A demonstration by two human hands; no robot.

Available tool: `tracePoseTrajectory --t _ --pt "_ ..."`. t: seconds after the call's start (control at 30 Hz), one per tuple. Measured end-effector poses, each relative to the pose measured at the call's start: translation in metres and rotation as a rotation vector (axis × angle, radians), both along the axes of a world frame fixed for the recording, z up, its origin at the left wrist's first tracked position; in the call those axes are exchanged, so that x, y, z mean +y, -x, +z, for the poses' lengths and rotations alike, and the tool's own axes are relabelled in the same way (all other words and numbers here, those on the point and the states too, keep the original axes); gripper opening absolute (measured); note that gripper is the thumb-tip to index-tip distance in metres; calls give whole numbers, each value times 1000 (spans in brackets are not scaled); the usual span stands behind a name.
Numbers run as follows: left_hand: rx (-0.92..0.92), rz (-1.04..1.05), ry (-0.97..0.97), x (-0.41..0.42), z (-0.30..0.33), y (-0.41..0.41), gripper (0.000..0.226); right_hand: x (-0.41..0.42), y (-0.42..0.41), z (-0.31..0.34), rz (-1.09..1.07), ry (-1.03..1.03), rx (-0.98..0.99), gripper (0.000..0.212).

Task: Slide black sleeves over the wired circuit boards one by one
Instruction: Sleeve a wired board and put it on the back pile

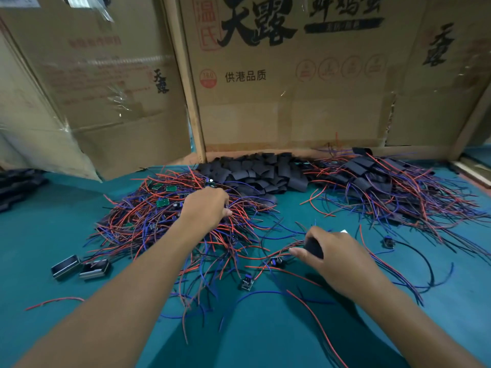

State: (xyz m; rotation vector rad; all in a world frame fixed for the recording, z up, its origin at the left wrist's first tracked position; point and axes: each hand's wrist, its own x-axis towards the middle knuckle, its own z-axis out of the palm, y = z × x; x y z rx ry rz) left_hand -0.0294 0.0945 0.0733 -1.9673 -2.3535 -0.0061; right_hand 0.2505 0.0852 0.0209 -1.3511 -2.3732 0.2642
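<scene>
A tangled heap of bare green circuit boards with red and blue wires (148,213) lies at centre left on the teal table. My left hand (206,205) reaches into its right side, fingers curled down among the wires. My right hand (334,256) pinches a black sleeve (313,247) between thumb and fingers, low over the table. A pile of empty black sleeves (255,171) sits at the back centre. To the right lies a heap of sleeved boards with their wires (385,187). Loose small boards (247,282) lie near my right hand.
Cardboard box walls (265,88) stand upright along the back of the table. Two small metal-framed parts (79,266) lie at front left. Dark items (18,187) sit at the far left edge. Stray wires (53,301) trail across the teal surface (79,328).
</scene>
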Motion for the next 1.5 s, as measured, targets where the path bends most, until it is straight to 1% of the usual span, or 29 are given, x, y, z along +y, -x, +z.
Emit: tracePoseTrajectory --t 0.03,0.1,0.13,0.17,0.2,0.27,0.37,0.4,0.47,0.53,0.6,0.67,0.77,0.87,0.97,1.03,1.13,1.23,1.3,1.4,1.5 --pt "12 -16 -39 -1 5 0 26 0 0 0 -6 -4 -1 61" --pt "1 -27 -191 -12 13 -1 25 1 1 2 -11 22 45 51" --pt "-35 -26 -290 -21 16 -2 25 2 1 3 -2 57 85 45" --pt "-109 -32 -387 -32 18 -3 24 3 0 4 21 101 107 38" --pt "-218 -48 -459 -44 17 -5 22 4 -2 4 53 141 107 32" --pt "-538 -72 -527 -65 12 -11 16 4 -4 6 105 180 81 25" --pt "-1097 -49 -487 -84 -3 -18 19 4 -6 7 123 183 60 21" --pt "-1251 -33 -482 -87 -8 -20 21 5 -7 8 118 188 67 20" --pt "-1476 10 -509 -90 -16 -21 20 6 -7 9 91 192 60 21" --pt "-1607 56 -583 -89 -21 -24 21 9 -7 8 60 176 11 25" --pt "-1674 89 -666 -90 -21 -27 25 9 -7 6 58 152 11 26" --pt "-1702 103 -722 -92 -19 -29 28 5 -5 5 111 136 52 22" --pt "-1750 146 -785 -94 -16 -30 23 -1 2 6 178 84 103 22" --pt "-1879 172 -763 -95 -12 -35 16 -7 7 7 184 55 166 24" --pt "-2020 165 -701 -96 -9 -38 10 -10 9 7 218 123 226 25" --pt "-2063 151 -691 -97 -7 -38 16 -12 11 6 251 199 288 24" --pt "-2077 123 -690 -96 -6 -38 28 -15 14 5 289 298 387 23" --pt "-2055 98 -684 -96 -8 -39 29 -19 17 6 312 309 434 23" --pt "-2030 84 -685 -96 -10 -40 29 -19 17 6 327 248 418 25" --pt "-1975 71 -717 -96 -10 -41 27 -19 18 5 307 147 344 28" --pt "-1951 68 -757 -96 -10 -41 29 -19 17 3 277 124 299 28"
